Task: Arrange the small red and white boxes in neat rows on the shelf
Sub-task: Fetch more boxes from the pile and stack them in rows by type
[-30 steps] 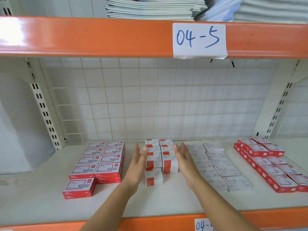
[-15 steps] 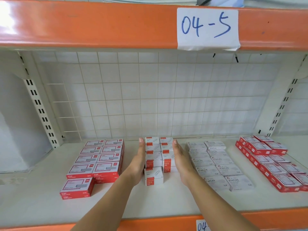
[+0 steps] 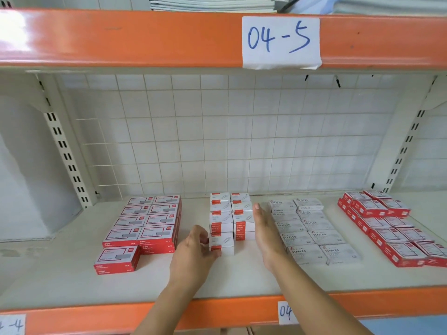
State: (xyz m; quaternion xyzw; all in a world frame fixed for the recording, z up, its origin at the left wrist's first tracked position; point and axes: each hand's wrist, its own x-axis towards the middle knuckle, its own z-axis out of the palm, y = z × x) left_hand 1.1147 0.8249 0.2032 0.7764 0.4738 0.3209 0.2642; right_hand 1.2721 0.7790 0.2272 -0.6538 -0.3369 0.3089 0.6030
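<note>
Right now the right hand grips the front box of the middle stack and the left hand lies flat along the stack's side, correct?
Swapped. In the head view the left hand grips the front box of the middle stack; the right hand lies flat along the stack's side.

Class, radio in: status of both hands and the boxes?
Left hand grips front box. Right hand flat against red and white stack. Nothing blocking.

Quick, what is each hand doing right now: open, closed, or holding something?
Left hand: fingers curled round the front box of the middle stack, gripping it.
Right hand: open, fingers straight, flat along the stack's right side.
</note>
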